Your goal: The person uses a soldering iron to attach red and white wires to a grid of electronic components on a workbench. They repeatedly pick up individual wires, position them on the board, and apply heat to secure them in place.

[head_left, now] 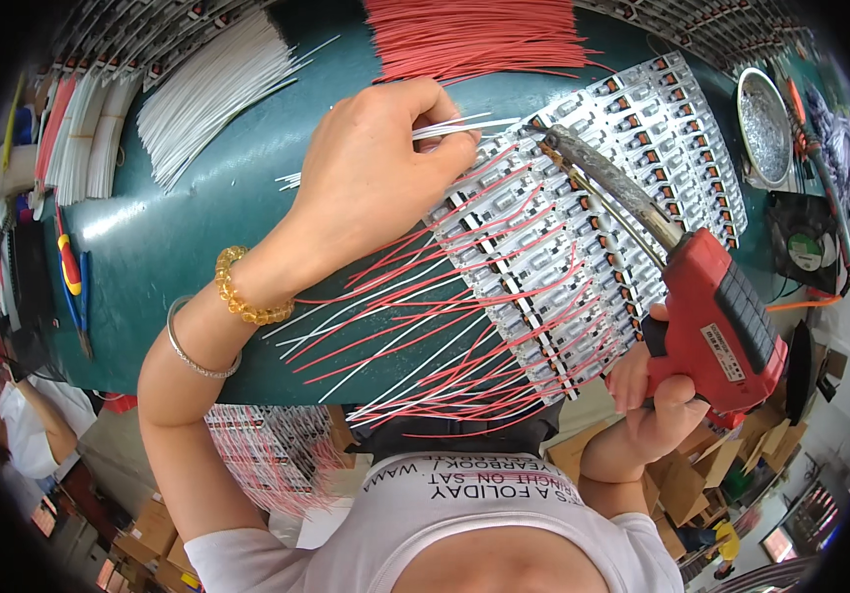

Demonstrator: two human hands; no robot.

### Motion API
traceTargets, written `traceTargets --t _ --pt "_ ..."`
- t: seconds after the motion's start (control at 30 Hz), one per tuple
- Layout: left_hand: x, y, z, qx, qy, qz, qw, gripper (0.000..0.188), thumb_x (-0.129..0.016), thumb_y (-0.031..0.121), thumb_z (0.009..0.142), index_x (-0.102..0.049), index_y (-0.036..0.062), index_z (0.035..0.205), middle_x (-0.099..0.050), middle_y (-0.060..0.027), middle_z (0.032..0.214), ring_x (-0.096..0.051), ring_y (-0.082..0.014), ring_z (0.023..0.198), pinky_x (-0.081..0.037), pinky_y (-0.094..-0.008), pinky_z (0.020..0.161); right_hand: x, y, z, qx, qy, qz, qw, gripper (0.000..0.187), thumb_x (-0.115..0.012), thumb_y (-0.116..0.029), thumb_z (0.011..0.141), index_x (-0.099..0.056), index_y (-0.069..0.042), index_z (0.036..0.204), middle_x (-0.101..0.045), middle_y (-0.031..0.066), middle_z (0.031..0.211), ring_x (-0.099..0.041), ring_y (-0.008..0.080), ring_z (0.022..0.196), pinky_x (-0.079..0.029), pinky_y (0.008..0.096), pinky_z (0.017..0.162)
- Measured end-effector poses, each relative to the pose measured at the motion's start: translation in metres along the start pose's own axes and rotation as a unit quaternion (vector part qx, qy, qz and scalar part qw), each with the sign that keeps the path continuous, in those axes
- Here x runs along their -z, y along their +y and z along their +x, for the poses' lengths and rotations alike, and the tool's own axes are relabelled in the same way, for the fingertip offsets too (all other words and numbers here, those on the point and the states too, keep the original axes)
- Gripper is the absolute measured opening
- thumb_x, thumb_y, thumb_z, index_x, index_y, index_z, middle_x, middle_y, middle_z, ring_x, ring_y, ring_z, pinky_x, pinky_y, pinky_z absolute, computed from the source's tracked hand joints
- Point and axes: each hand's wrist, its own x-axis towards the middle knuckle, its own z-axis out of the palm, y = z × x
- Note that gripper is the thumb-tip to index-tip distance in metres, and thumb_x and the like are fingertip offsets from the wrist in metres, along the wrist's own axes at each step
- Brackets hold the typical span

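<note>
My left hand pinches a small bunch of white wires between thumb and fingers, over the near left part of a panel of small circuit boards. My right hand is wrapped round the grip of a red soldering gun. The gun's dark tip reaches to the panel's upper left edge, close by the ends of the white wires; whether they touch I cannot tell. Red and white wires trail off the panel's left side toward me, attached in rows along the boards.
A pile of red wires lies at the far side, with white wires left of it. Hand pliers lie at the left. A metal bowl and a small black fan stand at the right. Another person sits at lower left.
</note>
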Motion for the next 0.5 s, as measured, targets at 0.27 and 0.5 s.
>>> traceTargets --t 0.27,0.5 --pt "0.002 -0.001 -0.002 0.023 -0.003 -0.03 0.999 0.018 -0.062 0.017 0.077 -0.062 -0.0013 0.076 -0.063 -0.0126 0.068 -0.06 -0.0219 0.06 -0.046 -0.0325 0.059 0.014 0.007 -0.008 0.033 0.1 -0.017 0.994 0.086 -0.066 -0.056 0.075 -0.038 0.008 0.124 -0.056 0.0107 0.073 -0.045 0.0107 0.04 -0.037 0.0243 0.04" --pt "0.007 0.006 0.001 0.012 -0.044 -0.021 0.999 0.016 -0.066 0.014 0.08 -0.061 -0.0008 0.081 -0.061 -0.0035 0.071 -0.052 -0.0079 0.064 -0.041 -0.0237 0.058 0.075 -0.017 0.02 0.212 0.112 -0.009 0.971 0.077 -0.057 -0.054 0.084 -0.037 0.008 0.126 -0.047 0.0022 0.049 -0.045 0.0125 0.041 -0.039 0.027 0.041"
